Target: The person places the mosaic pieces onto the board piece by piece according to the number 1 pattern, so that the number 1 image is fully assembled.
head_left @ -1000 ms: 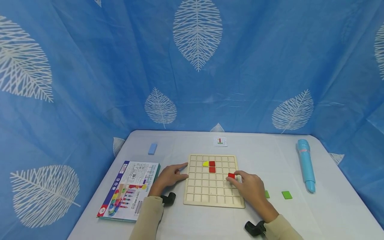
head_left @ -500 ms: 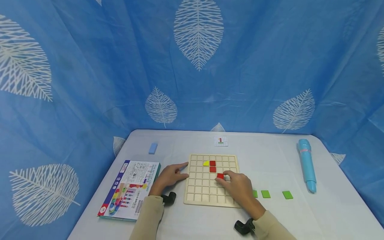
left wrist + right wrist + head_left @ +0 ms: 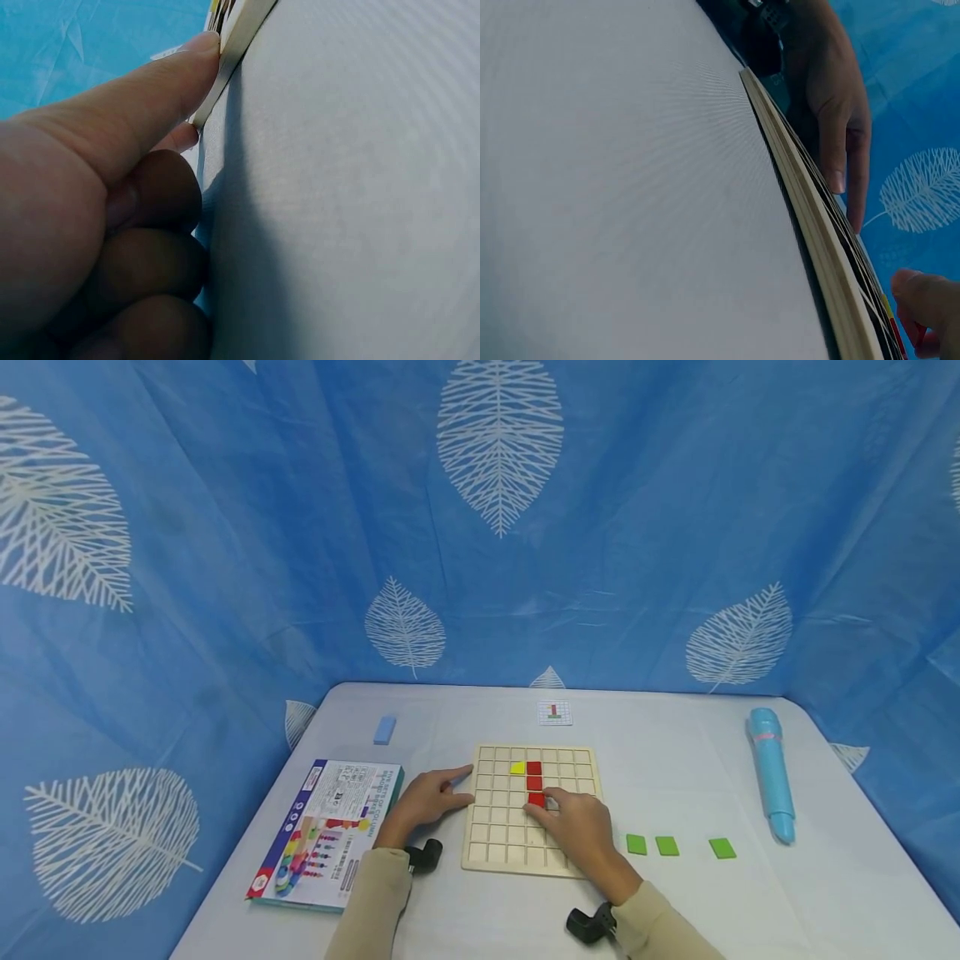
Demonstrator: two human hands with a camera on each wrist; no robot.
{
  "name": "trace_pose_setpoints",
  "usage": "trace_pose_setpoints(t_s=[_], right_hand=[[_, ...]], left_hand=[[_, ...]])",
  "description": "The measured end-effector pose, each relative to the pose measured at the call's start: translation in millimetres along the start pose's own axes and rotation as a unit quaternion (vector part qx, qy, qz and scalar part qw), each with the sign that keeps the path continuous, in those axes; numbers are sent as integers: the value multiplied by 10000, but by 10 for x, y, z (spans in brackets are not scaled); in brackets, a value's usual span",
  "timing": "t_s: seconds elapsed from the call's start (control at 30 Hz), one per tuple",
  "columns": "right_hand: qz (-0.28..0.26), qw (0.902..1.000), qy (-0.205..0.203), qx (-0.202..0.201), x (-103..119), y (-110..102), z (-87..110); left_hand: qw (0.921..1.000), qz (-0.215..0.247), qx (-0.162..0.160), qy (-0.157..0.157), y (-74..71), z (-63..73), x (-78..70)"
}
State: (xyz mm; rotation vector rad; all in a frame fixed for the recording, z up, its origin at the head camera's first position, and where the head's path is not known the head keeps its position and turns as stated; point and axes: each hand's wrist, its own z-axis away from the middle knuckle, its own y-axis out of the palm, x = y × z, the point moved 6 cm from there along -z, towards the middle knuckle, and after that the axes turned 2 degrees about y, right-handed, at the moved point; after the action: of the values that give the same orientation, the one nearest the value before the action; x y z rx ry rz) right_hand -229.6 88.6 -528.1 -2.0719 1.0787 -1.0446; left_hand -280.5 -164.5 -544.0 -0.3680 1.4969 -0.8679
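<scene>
A wooden grid board (image 3: pixel 495 843) lies on the white table. On its left edge rest the thumb and index finger of my left hand (image 3: pixel 423 797); in the left wrist view the other fingers of that left hand (image 3: pixel 120 187) curl beside the board. My right hand (image 3: pixel 581 828) pinches a red square tile (image 3: pixel 536 798) at the grid's middle column; whether it is fully seated in its cell, I cannot tell. Directly behind it sit two more red tiles (image 3: pixel 534 783) in line. A yellow tile (image 3: pixel 517 767), not a full square, lies left of the farthest red one.
Three green square tiles (image 3: pixel 667 846) lie right of the board. Behind it is a small pattern card (image 3: pixel 555 713). A printed box (image 3: pixel 326 835) and a blue block (image 3: pixel 385 730) are at left. A light-blue microphone-shaped object (image 3: pixel 771 777) lies at far right.
My right hand has moved left across the board with the red tile, bringing it in line with the other red ones. The left hand has stayed at the board's edge.
</scene>
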Motion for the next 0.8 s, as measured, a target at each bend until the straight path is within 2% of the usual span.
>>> trace_pose_setpoints(t_s=[0.8], right_hand=[[-87,9997,170,160,-31,94,-3]], left_hand=[[10000,17,19,8,-6,8,-16]])
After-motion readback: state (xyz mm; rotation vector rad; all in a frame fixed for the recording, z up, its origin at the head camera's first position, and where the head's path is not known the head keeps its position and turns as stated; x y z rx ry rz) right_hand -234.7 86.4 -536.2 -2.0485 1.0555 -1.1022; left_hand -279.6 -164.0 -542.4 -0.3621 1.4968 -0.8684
